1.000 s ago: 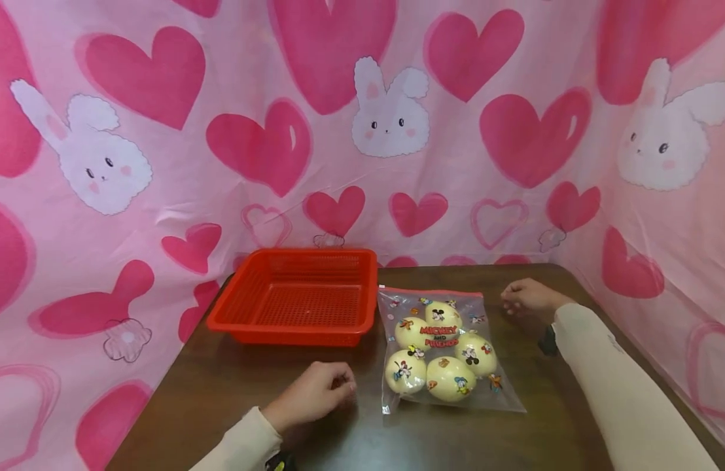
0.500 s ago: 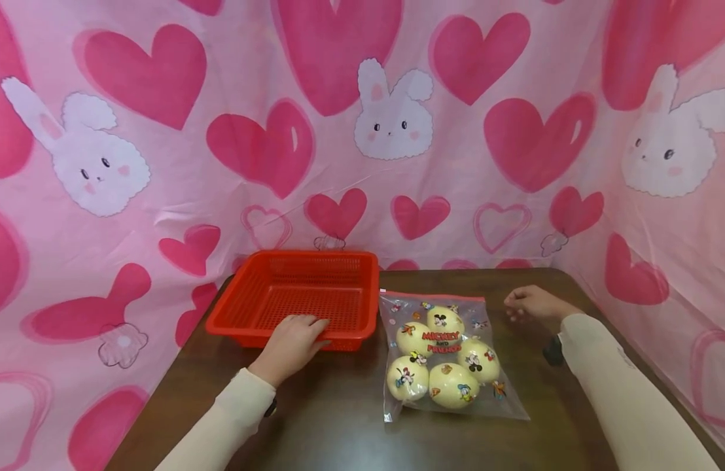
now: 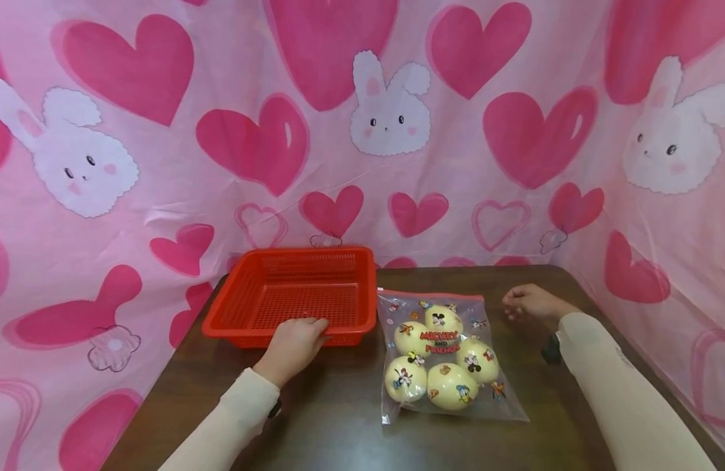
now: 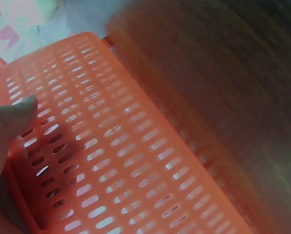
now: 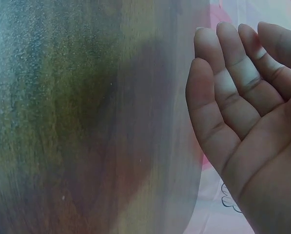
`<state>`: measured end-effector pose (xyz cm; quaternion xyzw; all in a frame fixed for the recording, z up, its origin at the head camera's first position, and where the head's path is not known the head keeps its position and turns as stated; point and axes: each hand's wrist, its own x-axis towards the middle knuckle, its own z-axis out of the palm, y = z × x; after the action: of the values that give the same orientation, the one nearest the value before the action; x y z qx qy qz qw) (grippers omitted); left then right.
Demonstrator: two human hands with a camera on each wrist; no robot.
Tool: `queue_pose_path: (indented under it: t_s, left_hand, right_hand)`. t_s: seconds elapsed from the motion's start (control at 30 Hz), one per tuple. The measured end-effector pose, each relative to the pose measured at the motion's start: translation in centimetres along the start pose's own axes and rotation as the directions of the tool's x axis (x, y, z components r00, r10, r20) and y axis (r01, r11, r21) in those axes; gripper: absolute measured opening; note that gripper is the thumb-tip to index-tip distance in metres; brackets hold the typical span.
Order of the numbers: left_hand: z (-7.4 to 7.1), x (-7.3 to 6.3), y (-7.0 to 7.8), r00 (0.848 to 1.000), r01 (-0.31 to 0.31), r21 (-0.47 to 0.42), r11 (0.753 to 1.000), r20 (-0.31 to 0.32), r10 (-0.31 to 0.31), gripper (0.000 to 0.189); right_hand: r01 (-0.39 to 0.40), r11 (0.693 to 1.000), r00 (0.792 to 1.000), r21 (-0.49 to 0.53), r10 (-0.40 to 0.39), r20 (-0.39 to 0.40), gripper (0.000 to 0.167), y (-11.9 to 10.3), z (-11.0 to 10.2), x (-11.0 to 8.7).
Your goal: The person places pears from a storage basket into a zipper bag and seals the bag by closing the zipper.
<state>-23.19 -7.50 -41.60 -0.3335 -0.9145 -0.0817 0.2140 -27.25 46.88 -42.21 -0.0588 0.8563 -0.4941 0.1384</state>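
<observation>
A red plastic basket [image 3: 239, 332] with slotted walls stands at the back left of the table. My left hand [image 3: 294, 348] grips its near rim. In the left wrist view the thumb [image 4: 21, 114] lies against the slotted outer wall [image 4: 116, 146], and the other fingers are mostly hidden at the rim. To the right of the basket lies a clear zip bag [image 3: 392, 314] with a red top edge, cartoon prints and several pale yellow balls inside. Beyond the bag's right side my right hand [image 3: 533, 304] holds nothing; the right wrist view shows its fingers loosely bent.
A dark brown wooden table [image 3: 333, 425] bears everything. Pink cloth [image 3: 386, 176] with hearts and rabbits hangs behind it and along both sides. The basket's right end is close beside the bag's upper left corner.
My left hand has moved from the table left of the bag up to the basket's near rim and taken hold of it. The bag and right hand have stayed about where they were.
</observation>
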Motion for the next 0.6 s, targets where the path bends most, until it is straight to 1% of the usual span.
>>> queue_pose_path:
  t_s: [0.13, 0.2, 0.3, 0.37, 0.43, 0.5, 0.53, 0.6]
  left_hand:
    - [-0.4, 0.0, -0.2, 0.999, 0.043, -0.030, 0.999, 0.033, -0.042, 0.031]
    - [-0.7, 0.0, -0.6, 0.997, 0.062, -0.042, 0.997, 0.040, -0.060, 0.037]
    - [-1.6, 0.0, -1.4, 0.995, 0.092, -0.071, 0.993, 0.051, -0.089, 0.045]
    - [-2.7, 0.6, -2.1, 0.991, 0.120, -0.114, 0.986, 0.075, -0.112, 0.047]
    - [-4.0, 1.3, -2.8, 0.983, 0.164, -0.161, 0.973, 0.113, -0.147, 0.052]
    - [-5.6, 2.3, -3.5, 0.973, 0.206, -0.194, 0.959, 0.147, -0.179, 0.058]
    - [-6.3, 2.8, -3.9, 0.968, 0.222, -0.204, 0.953, 0.161, -0.191, 0.061]
    - [-7.7, 3.8, -4.6, 0.963, 0.242, -0.206, 0.948, 0.174, -0.208, 0.068]
  right_hand:
    - [0.032, 0.999, 0.999, -0.012, -0.033, -0.011, 0.025, 0.0, 0.1, 0.1]
    - [0.072, 0.997, 0.997, -0.013, -0.072, -0.007, 0.027, -0.1, 0.4, 0.3]
    - [0.106, 0.994, 0.994, -0.020, -0.106, -0.010, 0.027, -0.7, 0.9, 0.6]
    - [0.117, 0.993, 0.993, -0.025, -0.118, -0.007, 0.026, -1.7, 0.8, 1.0]
    - [0.132, 0.988, 0.991, -0.077, -0.134, -0.016, 0.022, -3.1, 0.6, 1.4]
    - [0.157, 0.977, 0.986, -0.146, -0.163, -0.032, 0.018, -4.9, 0.2, 1.5]
    - [0.169, 0.964, 0.982, -0.205, -0.182, -0.049, 0.018, -5.7, 0.0, 1.6]
    - [0.190, 0.928, 0.970, -0.320, -0.228, -0.088, 0.020, -7.3, -0.3, 1.7]
